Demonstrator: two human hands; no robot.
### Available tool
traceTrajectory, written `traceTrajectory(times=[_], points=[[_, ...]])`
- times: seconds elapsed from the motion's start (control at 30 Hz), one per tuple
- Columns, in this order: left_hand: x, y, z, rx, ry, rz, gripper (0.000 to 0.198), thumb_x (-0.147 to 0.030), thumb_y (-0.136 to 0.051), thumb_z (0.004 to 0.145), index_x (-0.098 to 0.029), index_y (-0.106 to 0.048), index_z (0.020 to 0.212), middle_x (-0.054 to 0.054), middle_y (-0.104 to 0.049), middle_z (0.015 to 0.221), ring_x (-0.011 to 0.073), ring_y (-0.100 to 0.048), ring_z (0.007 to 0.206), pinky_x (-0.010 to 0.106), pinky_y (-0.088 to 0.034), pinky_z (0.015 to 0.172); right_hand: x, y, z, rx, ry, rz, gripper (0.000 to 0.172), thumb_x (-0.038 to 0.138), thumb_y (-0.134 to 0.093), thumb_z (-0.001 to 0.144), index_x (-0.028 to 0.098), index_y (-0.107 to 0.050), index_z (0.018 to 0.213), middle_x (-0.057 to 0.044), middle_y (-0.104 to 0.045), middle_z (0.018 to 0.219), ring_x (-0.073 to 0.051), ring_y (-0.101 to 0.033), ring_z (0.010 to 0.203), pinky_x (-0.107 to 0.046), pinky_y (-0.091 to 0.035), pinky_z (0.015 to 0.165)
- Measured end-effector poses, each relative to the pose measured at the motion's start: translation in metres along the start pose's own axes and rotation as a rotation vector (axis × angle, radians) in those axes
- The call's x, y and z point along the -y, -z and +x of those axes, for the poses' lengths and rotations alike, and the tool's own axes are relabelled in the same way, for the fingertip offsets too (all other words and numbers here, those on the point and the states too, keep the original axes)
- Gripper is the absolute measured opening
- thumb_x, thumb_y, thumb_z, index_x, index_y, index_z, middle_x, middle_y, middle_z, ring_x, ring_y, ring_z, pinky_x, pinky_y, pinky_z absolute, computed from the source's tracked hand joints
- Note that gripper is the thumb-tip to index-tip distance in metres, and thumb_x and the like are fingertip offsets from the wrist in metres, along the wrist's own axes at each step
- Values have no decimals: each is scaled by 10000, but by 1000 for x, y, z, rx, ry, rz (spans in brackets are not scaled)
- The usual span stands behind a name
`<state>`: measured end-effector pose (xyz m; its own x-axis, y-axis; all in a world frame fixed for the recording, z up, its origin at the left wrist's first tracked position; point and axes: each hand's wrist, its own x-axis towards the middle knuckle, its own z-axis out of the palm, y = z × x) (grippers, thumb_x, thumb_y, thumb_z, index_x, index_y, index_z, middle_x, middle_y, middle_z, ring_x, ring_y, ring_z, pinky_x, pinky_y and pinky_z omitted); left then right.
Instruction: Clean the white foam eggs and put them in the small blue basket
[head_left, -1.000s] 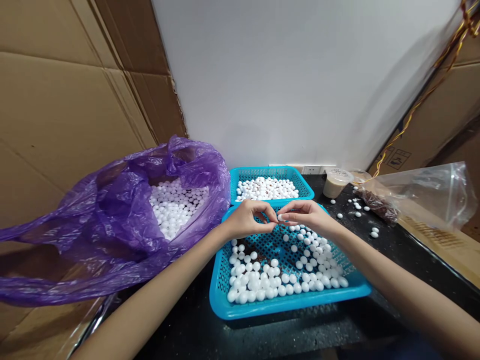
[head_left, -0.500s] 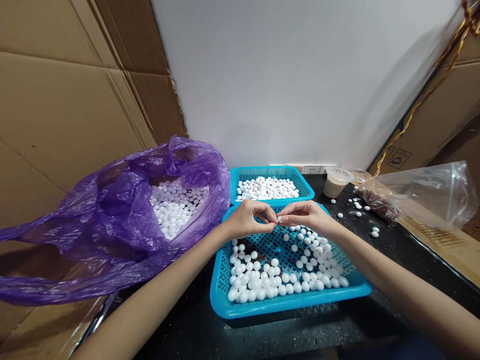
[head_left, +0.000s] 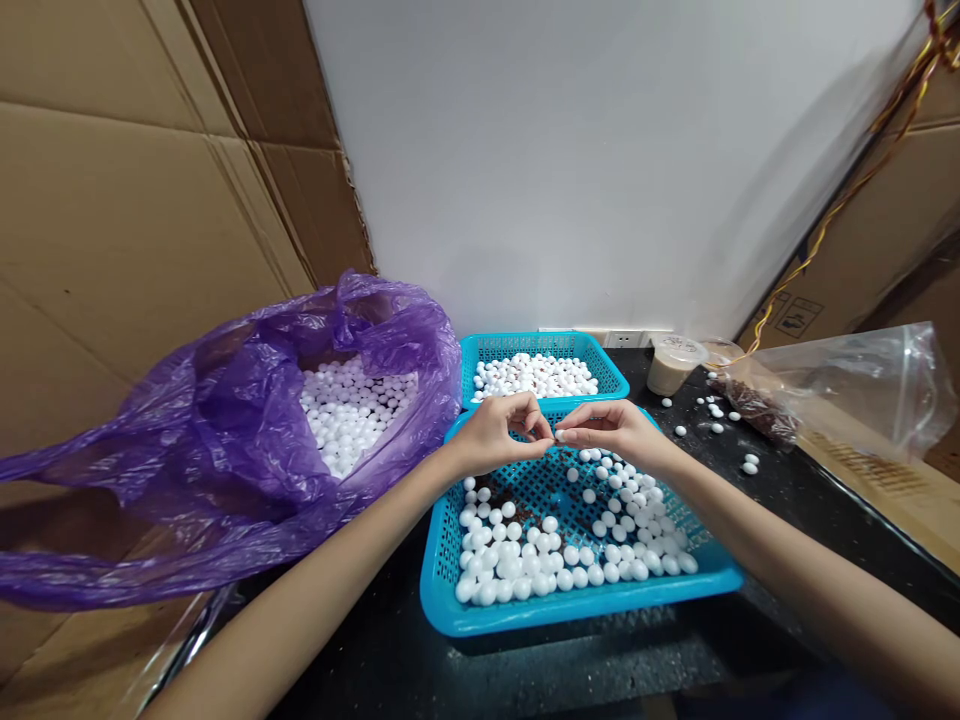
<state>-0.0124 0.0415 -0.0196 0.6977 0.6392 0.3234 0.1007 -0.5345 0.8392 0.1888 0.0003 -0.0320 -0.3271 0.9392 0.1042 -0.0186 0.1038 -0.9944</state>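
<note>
Over the far part of the near blue basket (head_left: 450, 622), my two hands meet fingertip to fingertip. My right hand (head_left: 611, 428) pinches a small white bead (head_left: 561, 436) between thumb and forefinger. Thumb and fingertips of my left hand (head_left: 506, 432) are pressed together beside that bead; whatever is between them is too small to make out. Below the hands, many loose white beads (head_left: 517, 570) lie along the front and right of the basket. Small dark brown bits (head_left: 525, 512) are scattered on its mesh floor.
A second blue basket (head_left: 619, 385) of white pieces stands behind. Left is an open purple plastic bag (head_left: 247, 370) of white beads. On the right are a lidded tub (head_left: 670, 368), stray beads (head_left: 750, 464) and a clear bag (head_left: 862, 385) with brown bits. Cardboard (head_left: 112, 200) flanks the wall.
My left fingertips have shifted slightly and the bead in my right hand shows a little more. Baskets and bag stay where they were.
</note>
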Motion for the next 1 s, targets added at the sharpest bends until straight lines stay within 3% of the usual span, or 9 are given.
traceTrajectory(times=[0.17, 0.43, 1.0], points=[[0, 1, 1, -7, 10, 5, 342, -164, -622, 686, -185, -288, 618, 22, -634, 709, 136, -609, 708, 255, -502, 659, -3, -2, 1, -4, 18, -13, 144, 278, -745, 671, 203, -712, 790, -25, -716, 810, -147, -659, 765, -294, -521, 741], [0, 2, 2, -40, -1, -30, 313, -221, -644, 706, -172, -344, 629, 33, -632, 739, 129, -617, 721, 263, -499, 688, -2, -2, 2, -110, 0, 34, 182, 326, -740, 676, 219, -708, 819, -30, -719, 812, -185, -675, 815, -384, -511, 847], [-2, 2, 1, -57, -33, 17, 358, -222, -633, 736, -182, -301, 610, 22, -623, 721, 148, -629, 743, 270, -501, 684, -5, -4, 3, -121, -45, 88, 197, 314, -752, 660, 204, -696, 814, -32, -721, 821, -177, -674, 811, -383, -497, 858]])
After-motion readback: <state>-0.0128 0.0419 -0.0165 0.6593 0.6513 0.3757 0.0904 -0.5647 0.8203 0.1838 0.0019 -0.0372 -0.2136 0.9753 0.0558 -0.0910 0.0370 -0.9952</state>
